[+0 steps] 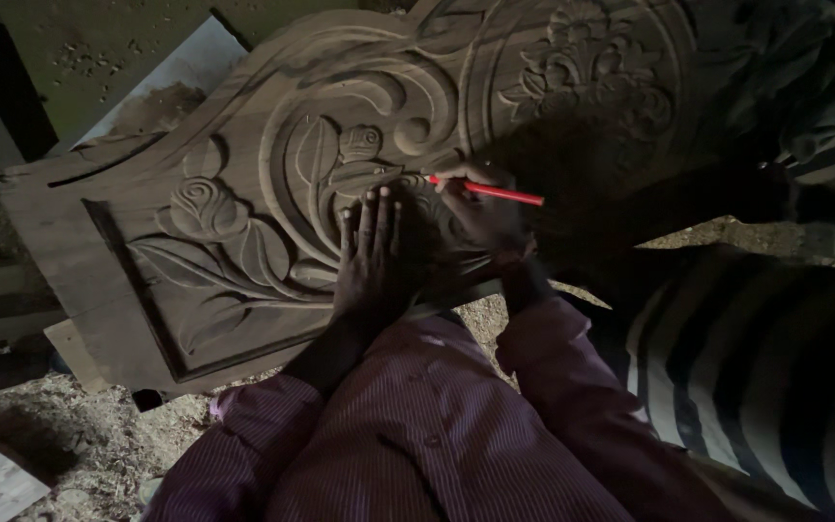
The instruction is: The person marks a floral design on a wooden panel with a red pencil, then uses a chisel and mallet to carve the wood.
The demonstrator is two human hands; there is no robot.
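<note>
A large carved wooden panel with a rose, leaves and scrolls lies tilted in front of me. My left hand rests flat on the carving, fingers together, just right of the leaves. My right hand grips a red pencil, its tip touching the wood near the carved bud. Both arms wear striped purple sleeves.
Wood shavings and dust cover the ground at the lower left. A pale board lies behind the panel's upper left. A striped cloth fills the lower right. The scene is dim, with deep shadow at the right.
</note>
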